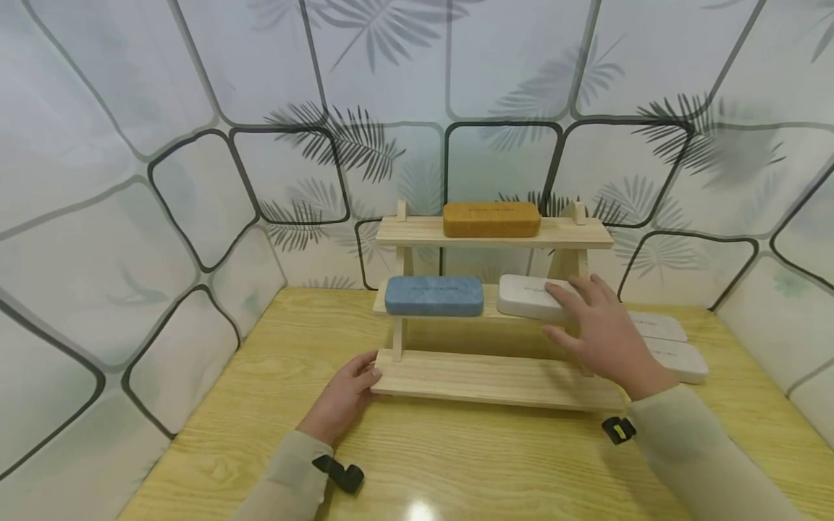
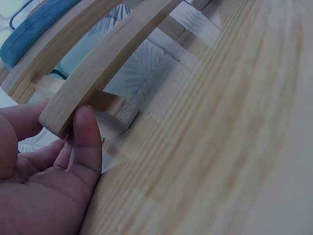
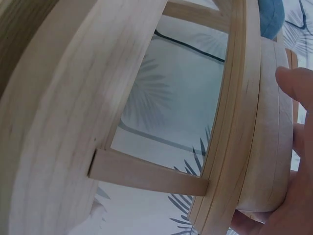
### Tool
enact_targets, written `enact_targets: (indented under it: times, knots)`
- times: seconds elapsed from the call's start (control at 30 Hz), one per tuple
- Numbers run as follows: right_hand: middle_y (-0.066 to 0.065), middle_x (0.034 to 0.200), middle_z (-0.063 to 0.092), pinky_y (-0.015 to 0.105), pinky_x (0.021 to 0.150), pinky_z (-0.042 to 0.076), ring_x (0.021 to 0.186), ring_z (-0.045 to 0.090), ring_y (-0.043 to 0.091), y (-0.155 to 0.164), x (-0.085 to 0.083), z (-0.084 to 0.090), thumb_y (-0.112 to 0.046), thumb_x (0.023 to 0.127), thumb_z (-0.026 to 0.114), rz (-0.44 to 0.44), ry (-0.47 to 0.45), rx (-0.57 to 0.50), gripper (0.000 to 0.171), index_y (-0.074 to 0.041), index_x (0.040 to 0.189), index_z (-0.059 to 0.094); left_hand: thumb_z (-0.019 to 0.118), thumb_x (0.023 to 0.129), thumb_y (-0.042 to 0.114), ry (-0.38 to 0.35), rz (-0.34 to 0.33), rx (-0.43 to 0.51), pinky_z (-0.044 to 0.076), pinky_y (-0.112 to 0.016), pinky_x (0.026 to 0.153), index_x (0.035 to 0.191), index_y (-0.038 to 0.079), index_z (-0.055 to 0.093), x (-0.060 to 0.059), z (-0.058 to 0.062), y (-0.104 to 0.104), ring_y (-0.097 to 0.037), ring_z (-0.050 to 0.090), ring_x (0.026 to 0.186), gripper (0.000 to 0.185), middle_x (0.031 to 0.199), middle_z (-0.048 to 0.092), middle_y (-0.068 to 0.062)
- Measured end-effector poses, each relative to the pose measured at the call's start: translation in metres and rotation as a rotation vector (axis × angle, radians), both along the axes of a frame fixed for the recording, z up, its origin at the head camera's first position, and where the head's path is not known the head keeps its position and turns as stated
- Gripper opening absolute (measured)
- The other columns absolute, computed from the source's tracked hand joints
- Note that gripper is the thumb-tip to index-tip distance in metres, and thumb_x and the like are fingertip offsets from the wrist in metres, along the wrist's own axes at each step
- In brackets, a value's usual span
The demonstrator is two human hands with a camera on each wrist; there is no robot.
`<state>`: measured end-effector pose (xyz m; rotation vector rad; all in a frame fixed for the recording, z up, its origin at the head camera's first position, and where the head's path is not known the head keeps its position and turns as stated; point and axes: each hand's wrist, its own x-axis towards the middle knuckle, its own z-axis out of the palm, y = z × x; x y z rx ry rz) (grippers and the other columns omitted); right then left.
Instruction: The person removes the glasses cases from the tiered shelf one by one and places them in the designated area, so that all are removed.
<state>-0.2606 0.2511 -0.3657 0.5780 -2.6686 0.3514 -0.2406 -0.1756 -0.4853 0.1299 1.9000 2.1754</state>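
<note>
On the middle tier of the three-tier wooden rack, toward 3 o'clock: white glasses case, right hand laid over its right end, fingers nearly straight and spread on the lid, thumb at the front edge. No firm curl around the case visible; resting rather than clamped, as far as head and right wrist views allow.

At the rack's 8 o'clock corner: left hand against the end of the bottom board, thumb and fingers pinching the board end in the left wrist view.

Risks, judged:
- Case close to the tier's front edge; flat, unclamped contact could push it off onto the bottom board or desk.
- Sideways slide toward 9 o'clock could knock the blue glasses case beside it.
- Light rack; if the left-hand pinch slips, possible shift or tip, orange-brown glasses case on top tier most exposed.

Containers:
- All cases closed; contents not visible.
- Two more white cases on the desk at 3 o'clock of the rack, stacked or overlapping, cannot tell which.
- Bottom board bare.
</note>
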Motion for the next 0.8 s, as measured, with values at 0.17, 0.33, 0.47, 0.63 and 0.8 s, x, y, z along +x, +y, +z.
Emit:
enact_targets:
  times: [0.17,0.33,0.47,0.63,0.8]
  knots:
    - [0.032,0.150,0.035,0.076,0.103,0.025,0.137,0.025,0.061,0.0009,-0.0027,-0.0008,-0.044,0.091,0.075,-0.013,0.007,0.018,0.070,-0.016,0.150,0.049,0.052,0.108,0.017,-0.005,0.005,-0.005,0.047,-0.036,0.098,0.157,0.000,0.026,-0.0003,0.0012,-0.0002,-0.036,0.046,0.133,0.058,0.149,0.042,-0.025]
    - [0.035,0.150,0.033,0.078,0.101,0.026,0.136,0.024,0.063,0.0016,-0.0052,-0.0015,-0.045,0.091,0.076,-0.028,0.010,0.034,0.070,-0.019,0.150,0.048,0.051,0.108,0.016,0.006,0.001,-0.011,0.049,-0.035,0.096,0.157,0.000,0.025,-0.0008,0.0024,-0.0006,-0.036,0.047,0.131,0.058,0.148,0.042,-0.026]
    - [0.033,0.147,0.036,0.074,0.103,0.029,0.135,0.028,0.059,0.0005,-0.0053,-0.0016,-0.041,0.089,0.078,-0.038,0.023,0.057,0.072,-0.020,0.151,0.048,0.050,0.108,0.014,0.011,0.001,-0.007,0.049,-0.035,0.095,0.157,-0.002,0.025,-0.0001,0.0033,-0.0010,-0.035,0.048,0.129,0.056,0.147,0.042,-0.027]
    - [0.032,0.143,0.039,0.070,0.102,0.033,0.131,0.034,0.054,0.0005,-0.0057,-0.0044,-0.038,0.088,0.080,-0.035,0.062,0.075,0.076,-0.020,0.153,0.046,0.050,0.108,0.014,0.007,0.003,-0.003,0.047,-0.033,0.097,0.156,-0.002,0.026,0.0012,0.0034,-0.0005,-0.035,0.047,0.130,0.057,0.147,0.042,-0.027]
    - [0.033,0.140,0.042,0.071,0.099,0.035,0.127,0.038,0.055,0.0008,-0.0042,-0.0052,-0.033,0.089,0.080,-0.020,0.114,0.061,0.070,-0.018,0.151,0.049,0.051,0.108,0.015,0.000,0.006,-0.006,0.047,-0.034,0.097,0.157,0.000,0.027,0.0016,0.0028,0.0005,-0.035,0.047,0.131,0.057,0.147,0.042,-0.025]
